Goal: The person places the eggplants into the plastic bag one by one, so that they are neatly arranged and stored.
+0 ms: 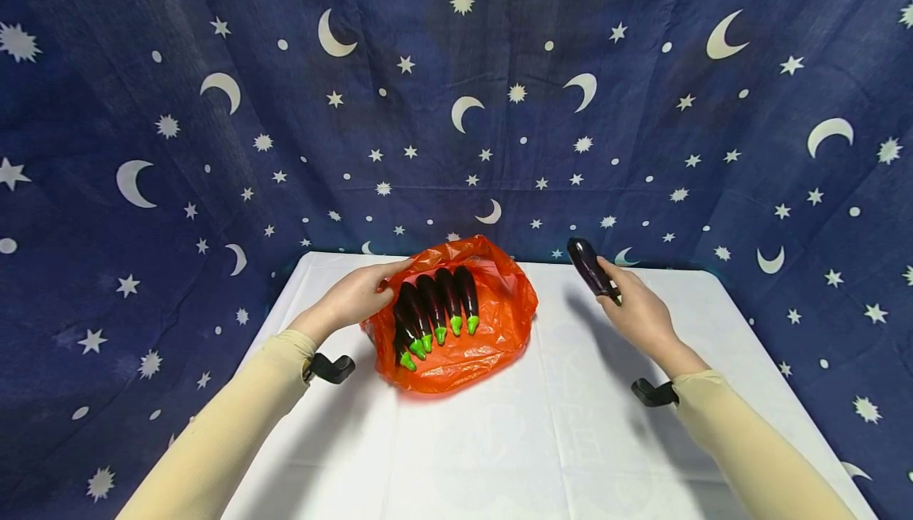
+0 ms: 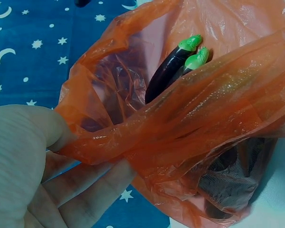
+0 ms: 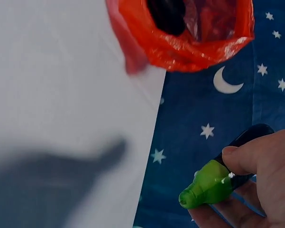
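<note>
An orange-red plastic bag lies with its mouth wide on the white table, and several dark eggplants with green caps lie side by side in it. My left hand pinches the bag's left rim between thumb and fingers; the left wrist view shows the thin plastic in that grip. To the right of the bag, my right hand holds one eggplant above the table. In the right wrist view its green cap sticks out past the thumb, and the fingers lie beneath.
A white cloth covers the table. Behind and at both sides hangs a dark blue curtain with moons and stars. Each wrist wears a small black camera mount, such as the right one.
</note>
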A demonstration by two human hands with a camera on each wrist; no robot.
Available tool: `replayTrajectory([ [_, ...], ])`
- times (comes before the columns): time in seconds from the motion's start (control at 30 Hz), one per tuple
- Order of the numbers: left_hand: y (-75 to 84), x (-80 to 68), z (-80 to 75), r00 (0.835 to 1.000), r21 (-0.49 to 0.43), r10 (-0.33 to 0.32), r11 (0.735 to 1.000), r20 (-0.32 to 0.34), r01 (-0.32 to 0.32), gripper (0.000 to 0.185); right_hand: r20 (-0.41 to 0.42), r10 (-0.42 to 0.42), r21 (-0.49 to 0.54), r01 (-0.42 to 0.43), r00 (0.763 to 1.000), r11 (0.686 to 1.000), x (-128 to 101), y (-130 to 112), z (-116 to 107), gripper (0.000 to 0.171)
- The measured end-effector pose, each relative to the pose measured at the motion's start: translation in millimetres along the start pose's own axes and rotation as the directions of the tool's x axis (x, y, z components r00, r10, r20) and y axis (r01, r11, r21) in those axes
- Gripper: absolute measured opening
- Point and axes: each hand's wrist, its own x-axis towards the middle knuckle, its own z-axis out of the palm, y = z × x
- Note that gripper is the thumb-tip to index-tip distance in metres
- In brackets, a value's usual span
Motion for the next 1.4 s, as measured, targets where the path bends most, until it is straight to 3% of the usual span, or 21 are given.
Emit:
replayTrajectory([
  [0.63,0.3,0.4,1.3,1.000,-0.002,-0.003,1.000,-0.004,0.003,0.063,-0.007,-0.090,0.045,0.091,0.996,0.995,-5,-37,11,0.073],
  [1.4,2.5,1.4,2.7,1.000,-0.011,0.003,1.000,0.007,-0.003,0.062,0.002,-0.194,0.082,0.193,0.981,0.978,-10,-63,34,0.070],
])
